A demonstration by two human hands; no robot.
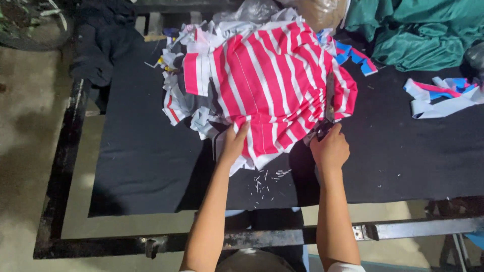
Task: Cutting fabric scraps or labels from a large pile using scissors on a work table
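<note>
Near the front edge of the black tabletop (151,166), the left hand (233,146) lies open, pressing the pink-and-white striped fabric (272,80). The right hand (330,148) is closed around scissors (327,108) cutting its right side. Blue-pink scraps (438,95) and green cloth (418,30) lie toward the far right corner.

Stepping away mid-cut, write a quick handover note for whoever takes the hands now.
Left hand: flat on the near edge of the red-and-white striped fabric, pinning it.
Right hand: grips scissors, blades pointing away along the fabric's right edge.
Place: black table; cut scraps piled left, blue-pink strips right.
Done: small trimmings lie near the hands.
Left: right-edge cut unfinished.
</note>
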